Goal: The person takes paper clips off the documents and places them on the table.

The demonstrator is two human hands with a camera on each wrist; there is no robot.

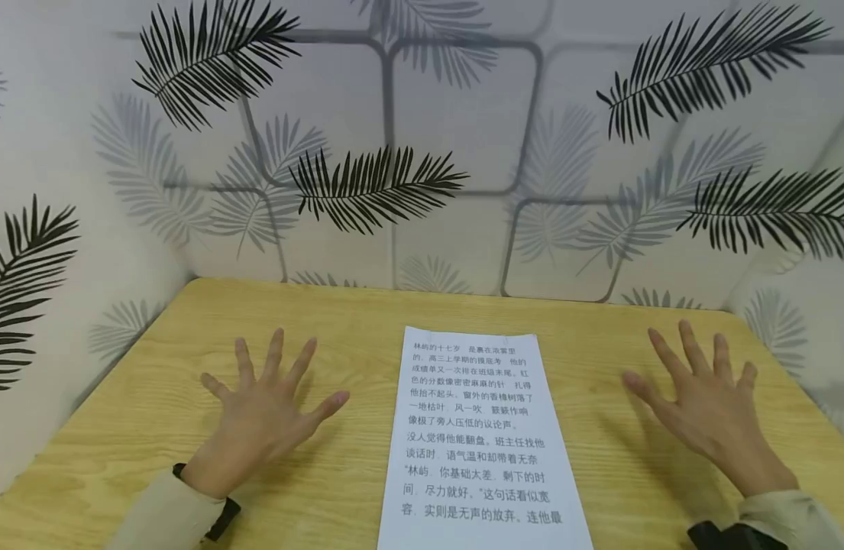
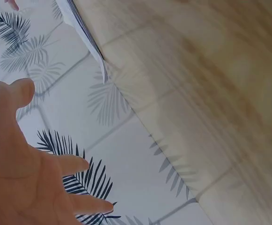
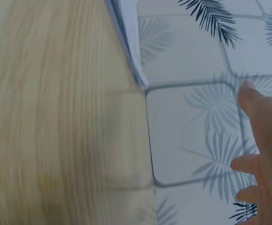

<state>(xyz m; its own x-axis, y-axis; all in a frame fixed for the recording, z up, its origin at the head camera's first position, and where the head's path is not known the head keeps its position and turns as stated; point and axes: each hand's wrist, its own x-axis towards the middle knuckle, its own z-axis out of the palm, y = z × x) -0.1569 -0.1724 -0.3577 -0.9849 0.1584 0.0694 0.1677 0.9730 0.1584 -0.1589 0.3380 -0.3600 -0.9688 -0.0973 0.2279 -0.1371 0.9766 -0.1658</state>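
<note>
Reference: head view, 12 o'clock pointing away from the person. The printed paper point(image 1: 476, 428) lies on the table point(image 1: 339, 313) between the two hands. Its long axis runs roughly from 12 to 6 o'clock; the near end passes out of frame. From the left hand point(image 1: 260, 424), the paper lies at 3 o'clock; from the right hand point(image 1: 713, 424), at 9 o'clock. The left hand is slightly nearer, its thumb near the paper's long edge without touching it.

Fingers: spread on both hands, thumbs angled inward, nothing held. Both hands appear raised above the table.

Paper: the right wrist view shows layered edges, which suggests a fold or several sheets.

Surface: yellow wood grain, visible between each hand and the paper.

Room: a leaf-patterned wall point(image 1: 456, 244) borders the table's far edge at 12 o'clock; similar patterning continues at 10 and 2 o'clock.
</note>
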